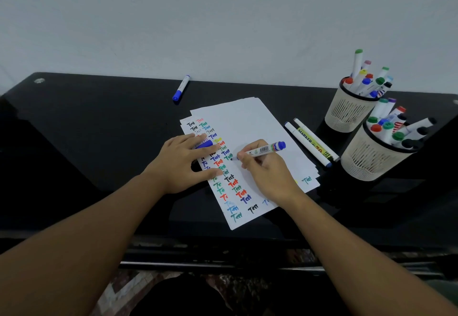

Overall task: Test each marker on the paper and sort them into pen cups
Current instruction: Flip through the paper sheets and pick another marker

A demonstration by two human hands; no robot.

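A: Where's the marker [262,149] right now?

B: In the right hand [266,167], fingers clamped round the barrel like a pen, tip down on the paper [255,122] beside the columns of coloured "Test" words. Its blue cap [204,143] sits under the fingers of the left hand [183,164], which lies flat and pins the sheets.

A: What could spoil this?

B: I'd say smearing. The right palm rests over the lower rows, so dragging it across fresh ink would blur them. And if the left hand lifts, the loose stack could slide on the glossy black surface [99,130] mid-stroke.

A: And the sorting?

B: The two pen cups [347,115] stand close together at the right, both crowded; a careless drop could go into the wrong one or tip a leaning marker out. Two markers [309,142] lie just beside the paper, another blue one [181,88] well apart near the wall.
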